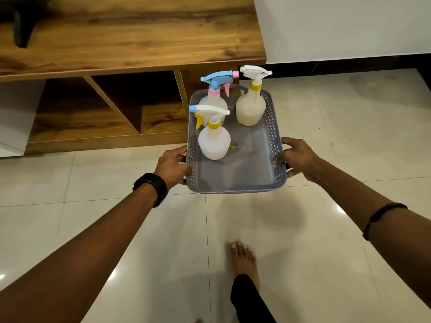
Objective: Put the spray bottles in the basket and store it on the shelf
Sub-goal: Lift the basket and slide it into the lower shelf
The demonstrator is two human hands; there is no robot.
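Wooden shelf unit [112, 108]: open compartments, nothing stored yet. Grey perforated basket [271, 145]: carried above the tiled floor, left hand [172, 166] and right hand [297, 157] clamped on opposite rims. Three spray bottles [214, 142] upright inside: loading done; shelving remains.

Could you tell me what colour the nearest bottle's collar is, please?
Yellow; the collar shows best in the head view.

No writing, label, brand or number can be read anywhere. The three spray bottles [214, 142] carry no legible print, and the grey basket [270, 141] is plain as well.
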